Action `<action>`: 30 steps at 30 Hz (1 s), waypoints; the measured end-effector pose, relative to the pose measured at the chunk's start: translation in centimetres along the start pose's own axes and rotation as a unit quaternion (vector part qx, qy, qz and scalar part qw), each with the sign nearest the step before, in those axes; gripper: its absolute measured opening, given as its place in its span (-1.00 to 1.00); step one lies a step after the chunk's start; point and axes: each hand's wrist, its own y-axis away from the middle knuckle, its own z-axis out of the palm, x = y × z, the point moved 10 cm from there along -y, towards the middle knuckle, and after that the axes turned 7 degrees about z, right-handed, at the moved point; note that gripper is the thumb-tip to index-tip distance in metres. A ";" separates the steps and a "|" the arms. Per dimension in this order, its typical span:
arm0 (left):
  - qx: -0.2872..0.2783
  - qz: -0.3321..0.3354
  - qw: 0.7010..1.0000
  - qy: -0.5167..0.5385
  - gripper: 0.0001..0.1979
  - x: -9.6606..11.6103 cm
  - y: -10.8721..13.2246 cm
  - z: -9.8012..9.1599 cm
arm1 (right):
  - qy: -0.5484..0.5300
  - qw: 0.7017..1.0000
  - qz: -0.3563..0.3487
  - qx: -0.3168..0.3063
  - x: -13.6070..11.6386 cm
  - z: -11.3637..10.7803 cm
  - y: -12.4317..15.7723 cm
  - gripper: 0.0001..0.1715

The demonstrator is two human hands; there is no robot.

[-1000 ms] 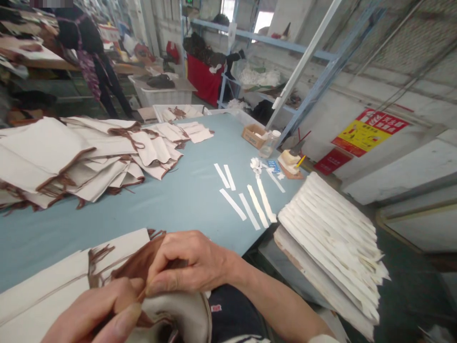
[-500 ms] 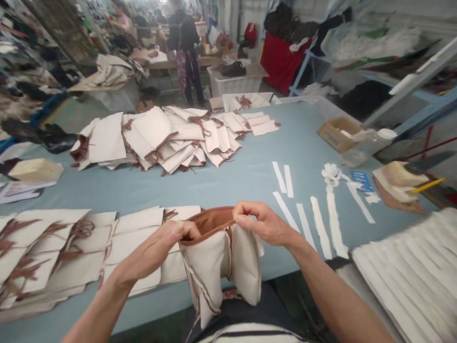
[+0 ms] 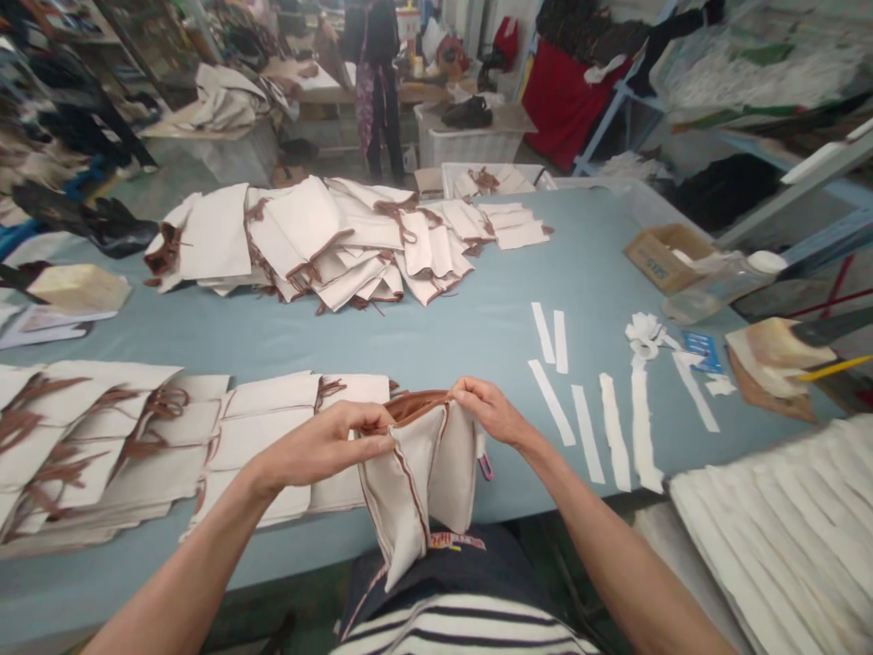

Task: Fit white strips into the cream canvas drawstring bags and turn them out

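Observation:
A cream fabric bag (image 3: 436, 473) with brown trim and a brown lining hangs between my hands at the near table edge, its lower part in front of my body. My left hand (image 3: 341, 441) is closed on the left part of its rim, fingers at the lining and thumb outside. My right hand (image 3: 487, 409) pinches the right corner of the rim. The opening shows as a narrow gap, and the inside is mostly hidden. Just left lie flat cream bags (image 3: 265, 446) in overlapping rows with brown cords.
A heap of cream bags (image 3: 300, 227) lies across the far side of the blue-grey table (image 3: 436, 337). White strips (image 3: 552, 400) lie at the right, near a cardboard box (image 3: 665, 255) and a plastic jar (image 3: 723, 282). Stacked white fabric (image 3: 784, 509) stands at the near right. A person (image 3: 375, 82) stands beyond.
The bag's mouth has narrowed and the bag has turned, showing its piped side seam. My left hand has shifted its hold along the rim; my right hand still pinches the right side.

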 end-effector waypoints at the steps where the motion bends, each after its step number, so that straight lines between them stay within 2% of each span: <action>1: -0.006 0.002 1.000 0.006 -0.64 0.2 0.0 0.1 | 0.003 1.000 -0.004 -0.002 -0.3 0.3 0.1 -0.63; 4: -0.010 0.014 1.000 0.013 -0.67 1.4 0.0 0.0 | 0.004 1.000 -0.028 -0.005 -2.9 0.9 0.6 -0.62; 6: 0.007 0.024 1.000 0.006 -0.68 2.6 0.0 -0.6 | 0.011 0.998 -0.064 -0.008 -6.0 1.2 1.1 -0.56; 10: 0.041 0.041 0.998 0.000 -0.67 5.1 0.3 -1.7 | 0.094 0.969 -0.227 -0.016 -14.1 2.9 3.4 -0.45; 13: 0.047 0.065 0.997 0.014 -0.64 6.8 0.8 -1.7 | 0.124 0.954 -0.272 -0.026 -17.3 4.1 4.7 -0.42; 16: 0.046 0.090 0.994 0.031 -0.63 7.8 1.6 -1.2 | 0.098 0.961 -0.249 -0.068 -18.0 5.1 5.2 -0.44; 19: 0.045 0.089 0.994 0.046 -0.69 7.7 2.3 -0.7 | 0.076 0.965 -0.228 -0.102 -17.9 5.9 5.8 -0.55; 24: 0.031 0.078 0.994 0.073 -0.77 7.3 3.3 0.4 | 0.081 0.963 -0.236 -0.101 -18.1 6.7 6.8 -0.69; 30: 0.096 0.064 0.993 0.037 -0.72 7.4 4.6 0.0 | 0.089 0.966 -0.217 -0.112 -18.6 7.8 7.4 -0.72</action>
